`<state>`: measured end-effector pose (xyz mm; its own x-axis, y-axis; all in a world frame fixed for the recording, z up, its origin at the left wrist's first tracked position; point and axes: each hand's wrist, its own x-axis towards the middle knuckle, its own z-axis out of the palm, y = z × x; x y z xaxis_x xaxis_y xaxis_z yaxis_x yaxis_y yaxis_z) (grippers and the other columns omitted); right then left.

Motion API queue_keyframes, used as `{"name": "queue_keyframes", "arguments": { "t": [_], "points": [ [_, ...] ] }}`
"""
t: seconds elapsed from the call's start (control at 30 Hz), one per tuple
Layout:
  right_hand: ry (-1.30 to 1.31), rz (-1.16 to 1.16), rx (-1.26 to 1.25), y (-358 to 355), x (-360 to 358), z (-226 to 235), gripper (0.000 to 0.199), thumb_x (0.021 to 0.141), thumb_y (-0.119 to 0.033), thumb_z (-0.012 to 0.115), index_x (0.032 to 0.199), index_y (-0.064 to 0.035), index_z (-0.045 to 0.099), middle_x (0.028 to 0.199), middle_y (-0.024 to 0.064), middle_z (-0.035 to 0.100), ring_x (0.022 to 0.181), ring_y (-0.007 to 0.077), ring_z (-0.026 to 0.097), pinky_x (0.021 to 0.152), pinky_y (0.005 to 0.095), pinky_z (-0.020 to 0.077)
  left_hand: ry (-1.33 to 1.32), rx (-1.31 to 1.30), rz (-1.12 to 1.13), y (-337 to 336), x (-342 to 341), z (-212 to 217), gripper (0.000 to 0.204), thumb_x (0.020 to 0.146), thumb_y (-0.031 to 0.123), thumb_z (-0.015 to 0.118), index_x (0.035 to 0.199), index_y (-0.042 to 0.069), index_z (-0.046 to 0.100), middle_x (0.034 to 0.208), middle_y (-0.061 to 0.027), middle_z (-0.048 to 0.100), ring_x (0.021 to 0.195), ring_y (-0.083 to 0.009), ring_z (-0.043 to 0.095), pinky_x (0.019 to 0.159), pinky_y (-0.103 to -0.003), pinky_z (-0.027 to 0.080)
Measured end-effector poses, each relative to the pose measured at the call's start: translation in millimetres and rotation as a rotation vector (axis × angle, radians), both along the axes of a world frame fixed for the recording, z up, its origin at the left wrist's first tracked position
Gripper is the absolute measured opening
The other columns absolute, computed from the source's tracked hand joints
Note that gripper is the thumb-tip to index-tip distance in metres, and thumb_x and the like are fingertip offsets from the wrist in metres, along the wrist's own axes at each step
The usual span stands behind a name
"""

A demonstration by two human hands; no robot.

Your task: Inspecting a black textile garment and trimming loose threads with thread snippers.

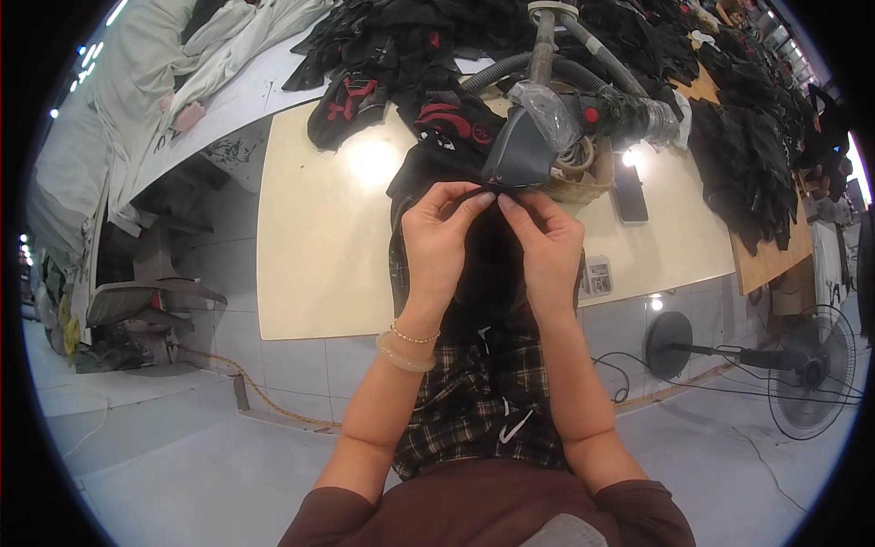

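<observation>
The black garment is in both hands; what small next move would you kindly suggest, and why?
Perhaps guide the black garment slightly toward the grey device, since the left hand and right hand pinch it right by that device.

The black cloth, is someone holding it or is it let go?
Held. The left hand and the right hand both pinch the edge of the black cloth between thumb and fingers.

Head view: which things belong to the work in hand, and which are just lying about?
In the work:
black cloth, pinched by left hand and right hand
grey machine, probably, just beyond the hands

Apparently aside:
phone on the pale table
standing fan
</observation>
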<state>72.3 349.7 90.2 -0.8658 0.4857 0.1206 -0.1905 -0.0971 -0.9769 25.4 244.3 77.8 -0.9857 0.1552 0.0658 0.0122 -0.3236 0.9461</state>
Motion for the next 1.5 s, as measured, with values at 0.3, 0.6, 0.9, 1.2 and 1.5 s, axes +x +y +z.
{"name": "queue_keyframes", "arguments": {
  "t": [0.3,0.6,0.9,1.2,1.5],
  "points": [
    [0.005,-0.006,-0.124,-1.8,-3.2,3.1,0.015,0.088,-0.008,0.068,0.094,0.0054,0.070,0.081,-0.0004,0.067,0.074,0.0029,0.053,0.069,0.0184,0.0416,-0.061,0.032,0.045,1.7,7.7,5.0,0.012,0.085,0.003,0.072,0.093,-0.004,0.068,0.087,-0.0037,0.069,0.079,-0.0063,0.060,0.072,-0.019,0.047],
    [-0.018,0.004,-0.156,2.4,1.1,2.5,0.013,0.088,-0.007,0.068,0.092,0.0051,0.071,0.080,-0.0013,0.066,0.073,0.0023,0.052,0.067,0.0175,0.0395,-0.050,-0.006,0.035,2.0,4.6,8.4,0.012,0.084,0.002,0.072,0.093,-0.004,0.068,0.086,-0.0033,0.069,0.078,-0.0056,0.059,0.070,-0.018,0.047],
    [-0.037,0.003,-0.194,3.3,5.6,3.5,0.012,0.088,-0.006,0.067,0.092,0.0055,0.070,0.082,-0.0005,0.066,0.074,0.0027,0.052,0.068,0.0180,0.0396,-0.032,-0.045,-0.001,1.3,2.4,12.6,0.012,0.083,0.002,0.072,0.092,-0.004,0.067,0.085,-0.0033,0.068,0.076,-0.0049,0.059,0.068,-0.018,0.047],
    [-0.053,0.037,-0.157,-0.6,0.8,-0.3,0.013,0.088,-0.007,0.068,0.090,0.0052,0.071,0.079,-0.0013,0.065,0.071,0.0025,0.051,0.066,0.0184,0.0394,0.096,-0.150,0.137,-2.6,-3.2,4.8,0.016,0.078,0.003,0.076,0.088,-0.002,0.065,0.079,-0.0007,0.062,0.070,-0.0058,0.055,0.064,-0.020,0.044],
    [-0.059,0.021,-0.050,6.6,0.0,-0.2,0.013,0.087,-0.008,0.069,0.090,0.0043,0.071,0.077,-0.0009,0.066,0.071,0.0033,0.052,0.066,0.0186,0.0406,0.179,-0.168,0.189,-2.5,1.0,0.1,0.016,0.077,-0.002,0.076,0.084,-0.003,0.061,0.083,0.0000,0.056,0.073,-0.0069,0.055,0.066,-0.021,0.045]
  ]
}}
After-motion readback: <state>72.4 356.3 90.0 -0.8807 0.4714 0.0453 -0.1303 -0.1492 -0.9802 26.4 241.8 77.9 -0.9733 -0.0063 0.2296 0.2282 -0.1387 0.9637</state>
